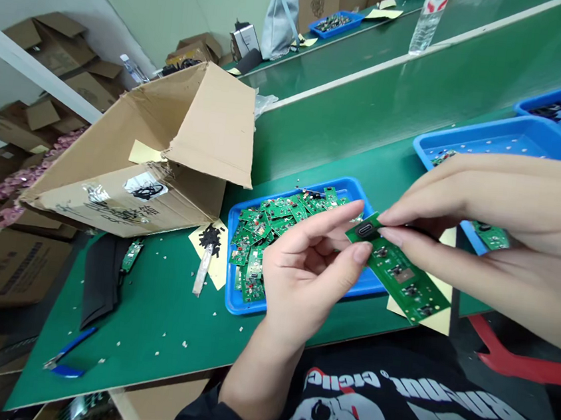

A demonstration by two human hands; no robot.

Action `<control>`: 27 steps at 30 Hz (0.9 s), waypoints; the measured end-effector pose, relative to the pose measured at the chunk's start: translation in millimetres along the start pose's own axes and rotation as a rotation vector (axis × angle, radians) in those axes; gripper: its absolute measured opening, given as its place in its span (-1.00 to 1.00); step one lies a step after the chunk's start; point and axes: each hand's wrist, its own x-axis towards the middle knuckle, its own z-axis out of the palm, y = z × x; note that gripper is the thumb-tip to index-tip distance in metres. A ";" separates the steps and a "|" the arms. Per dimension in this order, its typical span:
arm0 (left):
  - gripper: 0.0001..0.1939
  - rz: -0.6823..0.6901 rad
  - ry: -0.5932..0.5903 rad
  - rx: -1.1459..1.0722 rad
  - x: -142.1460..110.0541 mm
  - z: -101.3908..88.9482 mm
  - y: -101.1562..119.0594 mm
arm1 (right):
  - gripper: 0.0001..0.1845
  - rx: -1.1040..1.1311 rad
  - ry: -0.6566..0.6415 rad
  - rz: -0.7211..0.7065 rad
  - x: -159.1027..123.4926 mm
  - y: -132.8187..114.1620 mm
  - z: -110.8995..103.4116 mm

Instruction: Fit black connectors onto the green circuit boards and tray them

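Note:
My left hand (307, 266) pinches the near end of a narrow green circuit board (399, 272) between thumb and forefinger, above the table's front edge. My right hand (499, 226) comes in from the right with its fingers pressed together on a small black part (364, 230) at the board's upper end. Just behind the hands a blue tray (236, 299) holds several small green circuit boards (279, 220).
An open cardboard box (166, 151) lies tipped on the green table (159, 317) at left. Small black parts (210, 237) lie on yellow paper beside the tray. Two more blue trays (509, 137) sit at right. A water bottle (428, 18) stands at the back.

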 end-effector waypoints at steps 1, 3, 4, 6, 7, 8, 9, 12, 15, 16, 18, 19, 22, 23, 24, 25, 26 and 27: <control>-0.63 -0.003 0.015 0.013 -0.6 0.6 1.0 | -0.78 -0.014 -0.005 -0.006 -0.3 0.1 0.4; -0.65 -0.004 0.036 0.042 -1.1 1.7 2.5 | -0.73 -0.050 -0.002 -0.036 0.1 -0.4 1.9; -0.68 0.000 0.041 0.054 -1.0 2.2 3.1 | -0.72 -0.067 -0.007 -0.054 0.7 -0.8 2.8; -0.77 0.018 0.042 0.070 -0.1 3.2 3.6 | -0.69 -0.096 -0.011 -0.066 2.1 -1.6 4.1; -0.81 0.028 0.038 0.076 0.4 3.5 3.7 | -0.69 -0.106 -0.007 -0.065 2.8 -1.7 4.4; -0.85 0.037 0.033 0.078 0.9 3.7 3.6 | -0.68 -0.114 -0.010 -0.067 3.4 -1.7 4.4; -0.86 0.044 0.028 0.080 1.4 3.7 3.6 | -0.68 -0.119 -0.013 -0.071 3.8 -1.6 4.0; -0.86 0.040 0.017 0.088 2.1 2.4 3.4 | -0.70 -0.123 -0.022 -0.101 3.9 -0.3 1.6; -0.85 0.026 0.007 0.112 2.5 -0.2 3.3 | -0.72 -0.141 -0.012 -0.141 2.7 1.1 0.1; -0.85 0.024 -0.001 0.121 2.7 -1.1 3.3 | -0.72 -0.152 -0.013 -0.153 2.3 1.6 0.2; -0.85 0.019 -0.020 0.132 3.2 -2.9 3.8 | -0.68 -0.168 -0.014 -0.166 1.7 2.3 1.2; -0.84 0.013 -0.030 0.134 3.5 -3.9 4.2 | -0.66 -0.171 -0.018 -0.170 1.5 2.5 1.8; -0.84 -0.012 -0.067 0.144 4.5 -6.7 6.8 | -0.67 -0.155 -0.025 -0.188 0.8 2.5 2.7; -0.84 -0.022 -0.079 0.146 4.8 -7.7 7.9 | -0.70 -0.154 -0.022 -0.196 0.5 2.3 2.4; -0.84 -0.036 -0.088 0.148 5.1 -8.7 9.1 | -0.74 -0.154 -0.021 -0.199 0.0 2.3 1.9; -0.82 -0.053 -0.096 0.146 5.3 -9.7 10.2 | -0.77 -0.155 -0.021 -0.206 -0.6 2.4 1.4; -0.78 -0.073 -0.105 0.140 5.6 -10.8 11.2 | -0.79 -0.157 -0.024 -0.208 -1.3 2.8 0.8; -0.73 -0.090 -0.116 0.130 5.9 -11.8 12.2 | -0.79 -0.155 -0.034 -0.213 -2.0 3.6 0.3</control>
